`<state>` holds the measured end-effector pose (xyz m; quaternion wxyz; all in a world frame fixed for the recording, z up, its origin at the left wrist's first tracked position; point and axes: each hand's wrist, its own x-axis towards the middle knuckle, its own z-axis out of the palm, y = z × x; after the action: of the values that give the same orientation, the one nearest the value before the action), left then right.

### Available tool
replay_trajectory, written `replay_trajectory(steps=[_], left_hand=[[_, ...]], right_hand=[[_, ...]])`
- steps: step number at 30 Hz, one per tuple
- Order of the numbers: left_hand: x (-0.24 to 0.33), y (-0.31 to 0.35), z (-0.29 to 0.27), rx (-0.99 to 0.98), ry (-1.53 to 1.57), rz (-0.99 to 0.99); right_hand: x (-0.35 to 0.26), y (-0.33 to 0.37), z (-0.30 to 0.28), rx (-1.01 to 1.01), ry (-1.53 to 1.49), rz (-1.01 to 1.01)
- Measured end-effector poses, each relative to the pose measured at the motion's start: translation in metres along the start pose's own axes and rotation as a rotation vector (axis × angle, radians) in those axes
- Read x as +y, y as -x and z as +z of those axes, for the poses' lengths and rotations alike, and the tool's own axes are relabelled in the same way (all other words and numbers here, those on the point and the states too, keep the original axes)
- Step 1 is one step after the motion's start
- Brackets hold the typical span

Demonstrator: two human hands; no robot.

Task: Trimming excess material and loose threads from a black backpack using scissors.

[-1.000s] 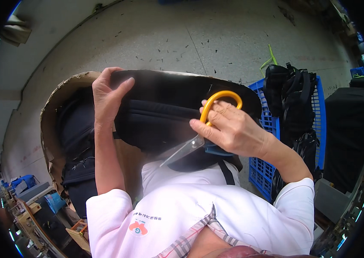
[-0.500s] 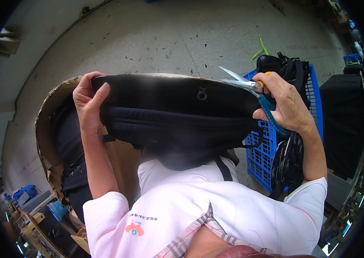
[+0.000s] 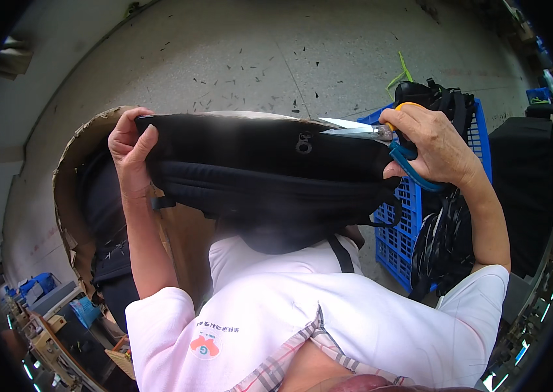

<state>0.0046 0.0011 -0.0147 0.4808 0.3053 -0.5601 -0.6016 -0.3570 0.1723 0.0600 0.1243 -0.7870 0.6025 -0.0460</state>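
A: Starting at the left, what is beside the black bag (image 3: pixel 263 144)?

B: A cardboard box (image 3: pixel 189 245) with a ragged rim, to the left of the bag and partly under it. Other dark bags (image 3: pixel 100 209) sit inside.

A: And the left hand (image 3: pixel 132 145)?

B: At the bag's far left corner. Its fingers are closed on the edge, the thumb on the side facing the wearer.

A: Where is the bag itself?

B: Stretched sideways between the two hands, in front of the white shirt (image 3: pixel 257 313). Past its far edge is the floor (image 3: pixel 257 39), with small dark scraps scattered about.

A: What is at its right end?

B: Scissors (image 3: pixel 358 130). The blades lie narrowly parted along the bag's far edge; I cannot tell whether they are biting into it.

A: The right hand (image 3: pixel 434 145)?

B: Just off the bag's right end, fingers wrapped round the scissors' orange and teal handles.

A: Further right?

B: A blue crate (image 3: pixel 397 251) beside the bag, holding black straps and bags (image 3: pixel 446 225). Well to the bag's right stands a big black-covered block (image 3: pixel 521 189).
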Motion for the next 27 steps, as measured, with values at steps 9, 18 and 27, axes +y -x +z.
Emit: replay_trajectory(steps=[9,18,27], left_hand=[[-0.006,0.0,-0.006,-0.012,0.004,-0.025],[-0.008,-0.004,-0.002,-0.044,0.047,-0.026],[-0.007,-0.003,-0.002,-0.047,0.098,-0.029]], right_hand=[[-0.004,-0.001,0.001,0.027,0.092,-0.039],[0.002,0.004,0.016,0.112,0.104,-0.054],[-0.01,-0.007,0.001,0.095,0.229,-0.017]])
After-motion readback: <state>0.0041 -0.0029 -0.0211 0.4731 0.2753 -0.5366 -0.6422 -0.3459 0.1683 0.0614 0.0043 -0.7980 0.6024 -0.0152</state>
